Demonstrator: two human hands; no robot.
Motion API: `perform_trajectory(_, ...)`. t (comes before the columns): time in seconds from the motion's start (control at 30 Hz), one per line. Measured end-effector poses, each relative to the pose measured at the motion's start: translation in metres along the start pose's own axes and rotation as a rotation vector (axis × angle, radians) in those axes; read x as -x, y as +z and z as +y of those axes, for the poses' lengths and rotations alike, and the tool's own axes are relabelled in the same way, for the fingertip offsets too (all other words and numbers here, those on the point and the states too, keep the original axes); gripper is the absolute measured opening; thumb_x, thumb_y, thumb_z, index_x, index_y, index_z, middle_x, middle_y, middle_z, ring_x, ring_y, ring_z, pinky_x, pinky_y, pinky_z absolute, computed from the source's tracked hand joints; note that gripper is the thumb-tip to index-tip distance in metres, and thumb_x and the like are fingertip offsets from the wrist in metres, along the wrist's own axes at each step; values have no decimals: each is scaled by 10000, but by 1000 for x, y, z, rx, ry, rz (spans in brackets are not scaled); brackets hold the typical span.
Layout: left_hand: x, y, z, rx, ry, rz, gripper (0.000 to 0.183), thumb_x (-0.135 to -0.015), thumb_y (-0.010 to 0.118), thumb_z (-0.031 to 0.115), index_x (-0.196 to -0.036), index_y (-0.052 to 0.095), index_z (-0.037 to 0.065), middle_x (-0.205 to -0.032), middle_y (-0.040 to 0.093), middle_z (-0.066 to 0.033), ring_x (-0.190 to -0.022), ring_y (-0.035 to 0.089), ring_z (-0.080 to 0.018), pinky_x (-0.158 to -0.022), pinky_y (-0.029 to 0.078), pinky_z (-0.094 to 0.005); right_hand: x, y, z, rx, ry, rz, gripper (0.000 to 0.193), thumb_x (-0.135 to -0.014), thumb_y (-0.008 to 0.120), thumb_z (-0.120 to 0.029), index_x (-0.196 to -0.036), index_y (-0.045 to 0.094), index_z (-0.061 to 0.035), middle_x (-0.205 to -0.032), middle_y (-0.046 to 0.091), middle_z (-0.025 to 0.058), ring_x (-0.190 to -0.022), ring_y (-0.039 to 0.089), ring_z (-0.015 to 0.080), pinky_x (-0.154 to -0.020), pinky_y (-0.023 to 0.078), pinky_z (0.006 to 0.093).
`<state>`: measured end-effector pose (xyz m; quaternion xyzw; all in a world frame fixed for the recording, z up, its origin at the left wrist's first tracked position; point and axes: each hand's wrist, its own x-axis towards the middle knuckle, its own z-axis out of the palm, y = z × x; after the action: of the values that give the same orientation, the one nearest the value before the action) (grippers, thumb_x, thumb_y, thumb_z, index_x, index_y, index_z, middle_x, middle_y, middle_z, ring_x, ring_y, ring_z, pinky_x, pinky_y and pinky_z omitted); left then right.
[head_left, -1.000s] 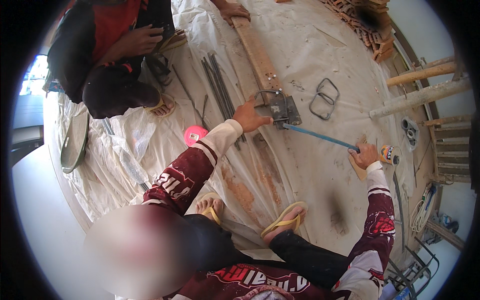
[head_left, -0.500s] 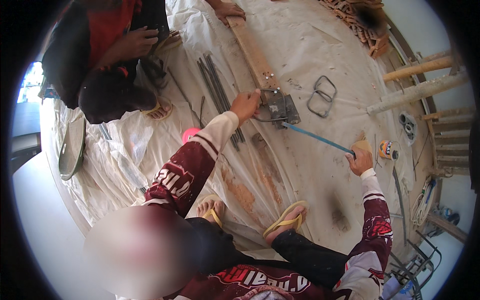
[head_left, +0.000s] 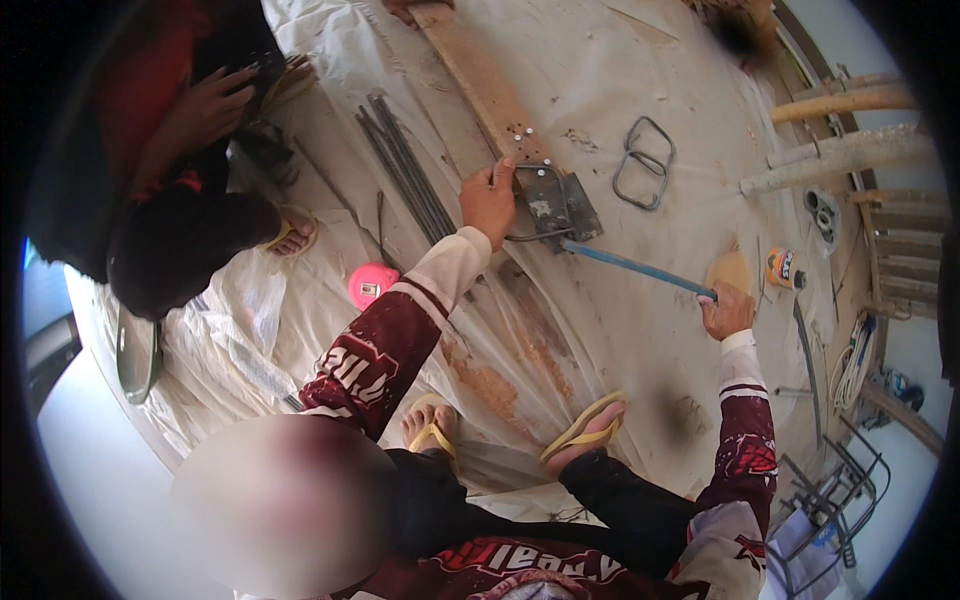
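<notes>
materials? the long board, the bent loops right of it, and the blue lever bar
Long board: looks like raw wood, tan with grain, unfinished and worn; pale dots, maybe nail heads, near its lower end.
Bent loops: thin grey rod, probably bare steel wire, dull and unpainted.
Blue lever bar: likely a metal bar or tube with blue paint or sleeve; coating type unclear. The right hand grips its end.

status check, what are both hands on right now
Left hand on the metal bending jig at the plank's end. Right hand gripping the blue lever's far end. Bent wire loops lie apart, beyond the jig.
</notes>
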<state>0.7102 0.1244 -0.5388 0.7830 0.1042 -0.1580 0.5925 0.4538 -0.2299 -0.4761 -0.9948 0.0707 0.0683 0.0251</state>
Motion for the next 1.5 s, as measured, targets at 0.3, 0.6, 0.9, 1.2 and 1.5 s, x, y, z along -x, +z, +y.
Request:
perform_trajectory(0.3, 2, -5, -2, 97, 64, -22, 451, -964, 573, 334, -678, 552, -13, -567, 404, 10, -567, 349, -96, -520, 346, -313, 10, 9, -14, 20, 67, 26, 533, -849, 535, -596, -794, 598, -70, -686, 605, 121, -659, 606, 353, -577, 435, 471)
perform_trajectory(0.6, -11, 4, -24, 91, 32, 9, 436, -986, 509, 363, -902, 585, -58, -844, 572, -116, -729, 491, -196, -668, 412, -366, 4, -1, -21, 29, 79, 34, 507, -811, 583, -571, -702, 530, -79, -624, 548, 124, -596, 578, 360, -515, 418, 455)
perform_trajectory(0.9, -9, -4, -16, 57, 63, -160, 364, -1014, 450, 346, -923, 591, 23, -774, 528, 0, -675, 547, -105, -529, 554, -293, 24, 13, -38, -41, 188, -31, 404, -721, 692, -441, -689, 505, -85, -618, 550, 123, -577, 570, 356, -512, 412, 457)
perform_trajectory(1.2, 2, -4, 9, 183, -121, -197, 341, -1013, 454, 351, -978, 602, 46, -838, 537, -6, -759, 540, -99, -572, 550, -292, 78, 14, -103, -117, 447, -191, 350, -737, 675, -391, -773, 543, -69, -694, 606, 143, -661, 610, 380, -580, 463, 464)
perform_trajectory(1.5, -19, -6, -7, 61, 29, -213, 399, -1008, 453, 337, -1092, 612, -19, -847, 591, -119, -768, 567, -205, -761, 514, -349, 93, 8, -122, -84, 479, -258, 392, -796, 633, -442, -898, 601, -65, -769, 655, 167, -716, 634, 397, -660, 476, 503)
